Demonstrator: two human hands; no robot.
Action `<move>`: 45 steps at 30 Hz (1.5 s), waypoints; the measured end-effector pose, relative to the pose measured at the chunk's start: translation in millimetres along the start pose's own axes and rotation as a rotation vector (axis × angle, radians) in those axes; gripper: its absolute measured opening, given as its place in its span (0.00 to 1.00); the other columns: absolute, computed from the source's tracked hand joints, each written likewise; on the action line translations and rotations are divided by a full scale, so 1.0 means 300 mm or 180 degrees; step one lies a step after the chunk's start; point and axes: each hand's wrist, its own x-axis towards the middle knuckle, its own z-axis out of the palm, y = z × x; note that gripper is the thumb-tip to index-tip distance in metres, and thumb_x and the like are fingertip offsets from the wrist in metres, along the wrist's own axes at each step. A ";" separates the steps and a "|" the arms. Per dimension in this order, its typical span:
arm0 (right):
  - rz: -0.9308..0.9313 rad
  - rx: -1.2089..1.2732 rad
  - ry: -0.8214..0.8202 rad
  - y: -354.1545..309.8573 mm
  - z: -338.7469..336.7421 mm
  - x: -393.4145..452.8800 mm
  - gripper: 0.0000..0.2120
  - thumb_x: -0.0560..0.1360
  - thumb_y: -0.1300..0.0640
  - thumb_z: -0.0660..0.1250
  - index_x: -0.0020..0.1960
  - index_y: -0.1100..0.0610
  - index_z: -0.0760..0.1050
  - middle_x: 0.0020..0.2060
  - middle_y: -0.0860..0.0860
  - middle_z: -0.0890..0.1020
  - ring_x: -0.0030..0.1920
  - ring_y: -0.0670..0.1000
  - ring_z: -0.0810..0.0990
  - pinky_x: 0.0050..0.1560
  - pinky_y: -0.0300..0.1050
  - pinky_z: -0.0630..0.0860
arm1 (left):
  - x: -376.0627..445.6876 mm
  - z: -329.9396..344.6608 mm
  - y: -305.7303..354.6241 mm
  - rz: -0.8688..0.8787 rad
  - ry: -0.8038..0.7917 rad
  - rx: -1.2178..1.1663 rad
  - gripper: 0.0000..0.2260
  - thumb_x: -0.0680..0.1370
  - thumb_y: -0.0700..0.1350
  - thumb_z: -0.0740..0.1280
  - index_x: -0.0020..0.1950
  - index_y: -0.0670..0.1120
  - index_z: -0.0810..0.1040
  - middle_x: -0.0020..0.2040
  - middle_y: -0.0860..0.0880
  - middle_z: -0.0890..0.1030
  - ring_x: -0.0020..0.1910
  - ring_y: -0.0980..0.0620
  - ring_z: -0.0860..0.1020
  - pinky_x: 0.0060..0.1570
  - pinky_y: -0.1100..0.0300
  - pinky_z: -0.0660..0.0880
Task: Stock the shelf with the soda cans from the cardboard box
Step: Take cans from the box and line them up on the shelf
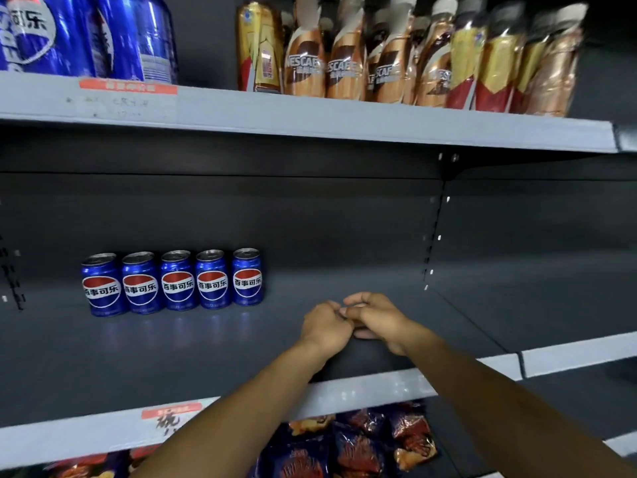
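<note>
Several blue Pepsi cans (175, 282) stand upright in one row at the back left of the dark middle shelf (138, 357). To their right, both my hands hover over the shelf floor with their knuckles touching each other. My left hand (324, 327) has its fingers curled into a loose fist and holds nothing. My right hand (377, 322) is curled the same way, thumb underneath, with no can in it. The cardboard box is out of view.
The upper shelf (310, 115) carries tall blue Pepsi cans (86, 32) at left and Nescafé bottles (379, 56) at right. Snack bags (362, 446) lie on the shelf below. A price label (170, 412) sits on the middle shelf's front edge. An upright divider (436, 229) bounds the bay on the right.
</note>
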 end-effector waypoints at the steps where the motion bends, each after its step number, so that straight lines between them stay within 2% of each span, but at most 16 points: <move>1: 0.0011 -0.0012 -0.0030 0.007 -0.038 -0.024 0.13 0.76 0.58 0.68 0.60 0.56 0.73 0.51 0.51 0.81 0.50 0.47 0.79 0.58 0.49 0.75 | -0.018 0.023 0.023 0.0003 -0.0063 -0.0021 0.04 0.75 0.45 0.65 0.48 0.49 0.78 0.51 0.46 0.82 0.54 0.47 0.79 0.52 0.58 0.74; 3: 0.0071 -0.0079 -0.0141 0.019 -0.104 -0.062 0.11 0.76 0.57 0.68 0.58 0.55 0.75 0.49 0.49 0.82 0.52 0.47 0.80 0.56 0.47 0.77 | -0.048 0.061 0.063 0.0078 -0.0253 -0.0062 0.02 0.75 0.45 0.66 0.43 0.51 0.76 0.49 0.46 0.82 0.53 0.48 0.79 0.48 0.60 0.74; 6: 0.0182 -0.0185 -0.0372 0.041 -0.206 -0.129 0.09 0.76 0.56 0.67 0.56 0.55 0.76 0.48 0.49 0.82 0.51 0.48 0.81 0.50 0.43 0.77 | -0.090 0.123 0.117 0.0174 -0.0587 -0.0052 0.08 0.76 0.45 0.67 0.36 0.50 0.73 0.40 0.49 0.79 0.46 0.48 0.78 0.42 0.62 0.71; 8: 0.0235 -0.0315 -0.0479 0.062 -0.267 -0.173 0.08 0.77 0.56 0.67 0.55 0.55 0.76 0.46 0.49 0.83 0.48 0.47 0.82 0.50 0.42 0.77 | -0.109 0.167 0.139 0.0171 -0.0857 -0.0072 0.09 0.75 0.43 0.68 0.35 0.50 0.73 0.35 0.52 0.75 0.41 0.50 0.75 0.41 0.60 0.71; 11: 0.0367 -0.0470 -0.0585 0.111 -0.342 -0.224 0.06 0.77 0.54 0.67 0.53 0.53 0.76 0.38 0.45 0.83 0.42 0.43 0.82 0.53 0.43 0.76 | -0.137 0.231 0.148 0.0161 -0.1335 -0.0177 0.08 0.74 0.42 0.69 0.37 0.49 0.73 0.34 0.49 0.75 0.37 0.51 0.73 0.41 0.58 0.71; 17: 0.0802 -0.0694 -0.0915 0.243 -0.432 -0.296 0.17 0.76 0.50 0.68 0.62 0.57 0.74 0.55 0.54 0.81 0.54 0.51 0.81 0.54 0.46 0.77 | -0.205 0.348 0.103 -0.0075 -0.1897 -0.0014 0.03 0.77 0.45 0.67 0.47 0.47 0.77 0.45 0.47 0.81 0.44 0.52 0.77 0.43 0.60 0.74; 20: 0.0905 -0.0628 -0.1023 0.323 -0.448 -0.313 0.15 0.76 0.49 0.68 0.59 0.55 0.76 0.56 0.53 0.82 0.56 0.51 0.81 0.56 0.47 0.77 | -0.233 0.395 0.065 -0.0170 -0.1953 0.0154 0.06 0.77 0.47 0.67 0.50 0.47 0.81 0.51 0.47 0.83 0.49 0.52 0.80 0.48 0.59 0.76; 22: 0.0991 -0.0582 -0.1098 0.374 -0.447 -0.316 0.11 0.76 0.49 0.68 0.57 0.52 0.76 0.54 0.51 0.82 0.56 0.51 0.81 0.54 0.47 0.77 | -0.250 0.424 0.044 -0.0207 -0.1986 0.0268 0.07 0.77 0.45 0.66 0.51 0.45 0.81 0.50 0.47 0.82 0.51 0.51 0.80 0.48 0.59 0.75; 25: 0.1160 -0.0506 -0.1162 0.459 -0.430 -0.309 0.09 0.76 0.50 0.68 0.55 0.52 0.75 0.53 0.51 0.82 0.55 0.52 0.82 0.56 0.49 0.77 | -0.279 0.468 0.006 -0.0272 -0.2142 0.0421 0.09 0.77 0.42 0.64 0.54 0.42 0.81 0.45 0.46 0.79 0.46 0.51 0.77 0.44 0.59 0.72; 29: 0.1326 -0.0436 -0.1275 0.555 -0.394 -0.318 0.12 0.79 0.53 0.64 0.61 0.52 0.72 0.48 0.49 0.82 0.51 0.49 0.81 0.51 0.46 0.76 | -0.310 0.517 -0.059 -0.0501 -0.2351 0.0471 0.08 0.76 0.40 0.64 0.51 0.39 0.79 0.43 0.44 0.76 0.44 0.50 0.73 0.41 0.59 0.68; 32: 0.1479 -0.0378 -0.1284 0.633 -0.366 -0.322 0.15 0.79 0.54 0.64 0.65 0.55 0.71 0.53 0.54 0.81 0.55 0.53 0.80 0.50 0.45 0.77 | -0.327 0.551 -0.109 -0.0682 -0.2469 0.0507 0.05 0.77 0.40 0.64 0.50 0.42 0.77 0.41 0.45 0.73 0.43 0.50 0.71 0.36 0.61 0.65; 34: 0.1558 -0.0298 -0.1255 0.694 -0.345 -0.320 0.17 0.79 0.55 0.64 0.66 0.55 0.70 0.58 0.56 0.80 0.56 0.53 0.80 0.53 0.47 0.77 | -0.340 0.577 -0.143 -0.0757 -0.2495 0.0554 0.05 0.77 0.41 0.64 0.51 0.43 0.77 0.44 0.45 0.74 0.44 0.50 0.72 0.38 0.61 0.67; 37: 0.1648 -0.0231 -0.1294 0.777 -0.314 -0.326 0.13 0.79 0.56 0.63 0.63 0.54 0.70 0.57 0.55 0.79 0.56 0.53 0.79 0.59 0.50 0.75 | -0.357 0.619 -0.204 -0.0826 -0.2580 0.0568 0.05 0.78 0.40 0.62 0.43 0.48 0.74 0.43 0.46 0.74 0.44 0.51 0.71 0.37 0.62 0.67; 40: 0.1759 -0.0189 -0.1298 0.864 -0.287 -0.335 0.13 0.79 0.56 0.63 0.63 0.54 0.70 0.58 0.55 0.79 0.57 0.53 0.78 0.61 0.51 0.74 | -0.368 0.663 -0.278 -0.1003 -0.2695 0.0633 0.02 0.77 0.40 0.63 0.46 0.45 0.74 0.43 0.44 0.72 0.43 0.50 0.70 0.36 0.62 0.64; 42: 0.1833 -0.0145 -0.1288 0.927 -0.268 -0.339 0.14 0.79 0.56 0.62 0.65 0.53 0.71 0.56 0.53 0.80 0.55 0.51 0.79 0.60 0.51 0.73 | -0.375 0.695 -0.328 -0.1097 -0.2752 0.0660 0.02 0.78 0.41 0.64 0.45 0.45 0.74 0.43 0.44 0.72 0.44 0.49 0.70 0.36 0.61 0.64; 45: 0.1952 0.0040 -0.1272 1.006 -0.243 -0.341 0.11 0.78 0.56 0.64 0.60 0.52 0.73 0.49 0.49 0.81 0.52 0.51 0.79 0.59 0.51 0.73 | -0.385 0.738 -0.397 -0.1227 -0.2786 0.0724 0.04 0.78 0.42 0.63 0.43 0.46 0.73 0.44 0.44 0.73 0.44 0.49 0.71 0.41 0.59 0.66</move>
